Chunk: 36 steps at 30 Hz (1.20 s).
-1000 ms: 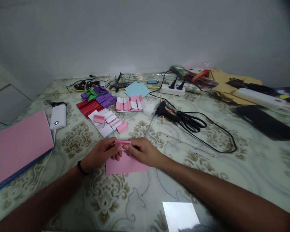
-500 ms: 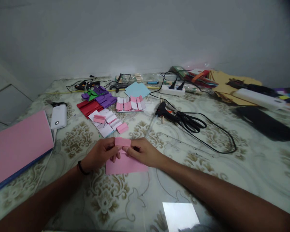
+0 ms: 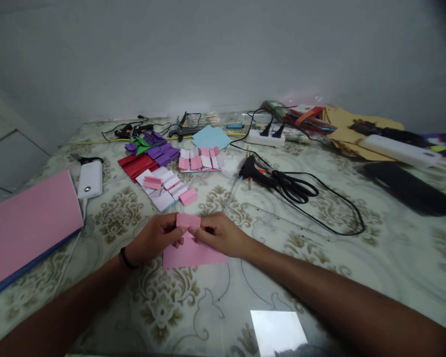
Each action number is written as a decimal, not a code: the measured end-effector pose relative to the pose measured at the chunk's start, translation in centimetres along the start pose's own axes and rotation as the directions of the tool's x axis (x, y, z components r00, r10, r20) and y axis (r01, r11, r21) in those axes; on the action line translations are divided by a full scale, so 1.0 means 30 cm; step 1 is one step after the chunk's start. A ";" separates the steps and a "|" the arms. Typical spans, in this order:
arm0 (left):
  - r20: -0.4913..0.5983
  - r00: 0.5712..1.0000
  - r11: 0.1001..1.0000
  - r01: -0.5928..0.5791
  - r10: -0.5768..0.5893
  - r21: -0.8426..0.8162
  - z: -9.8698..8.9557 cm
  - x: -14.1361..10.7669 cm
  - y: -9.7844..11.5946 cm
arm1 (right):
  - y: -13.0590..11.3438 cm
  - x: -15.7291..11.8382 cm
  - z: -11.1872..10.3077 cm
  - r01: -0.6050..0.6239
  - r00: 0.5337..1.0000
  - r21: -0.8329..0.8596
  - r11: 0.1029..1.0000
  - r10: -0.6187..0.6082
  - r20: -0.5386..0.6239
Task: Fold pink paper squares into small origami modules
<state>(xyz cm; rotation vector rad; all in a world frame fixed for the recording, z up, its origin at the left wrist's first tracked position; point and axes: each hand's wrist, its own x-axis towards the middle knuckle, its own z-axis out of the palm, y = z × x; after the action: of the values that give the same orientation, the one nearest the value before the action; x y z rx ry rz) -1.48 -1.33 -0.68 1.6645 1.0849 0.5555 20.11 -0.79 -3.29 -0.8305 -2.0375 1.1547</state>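
Note:
A small piece of pink paper (image 3: 188,220) is pinched between both hands, its upper part upright above the thumbs. My left hand (image 3: 159,234) grips its left side, with a dark band on the wrist. On the right side my right hand (image 3: 221,235) closes on the same piece, thumb in front. Under the hands a larger pink sheet (image 3: 195,254) lies flat on the patterned table (image 3: 215,307). Just beyond the hands are folded white and pink pieces (image 3: 165,188), with another pink and white group (image 3: 201,159) farther back.
A black glue gun (image 3: 258,174) with a coiled cable lies right of centre, near a transparent ruler (image 3: 282,220). A white power strip (image 3: 266,139) is behind it. At left are a white power bank (image 3: 90,179) and a pink sheet stack (image 3: 37,223).
My left hand's fingers have shifted slightly around the small pink piece, and the piece has tilted a little. The other objects have stayed where they were.

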 end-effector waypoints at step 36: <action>-0.049 0.999 0.948 -0.013 -0.002 -0.318 0.010 0.021 -0.035 | 0.006 0.006 0.004 -0.050 0.975 0.178 0.983 0.087 -0.204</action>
<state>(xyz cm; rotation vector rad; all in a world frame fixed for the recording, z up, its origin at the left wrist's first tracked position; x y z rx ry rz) -1.35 -0.86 -1.86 1.3778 0.9673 0.7372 19.94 -0.65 -3.46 -0.9022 -1.7230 1.2069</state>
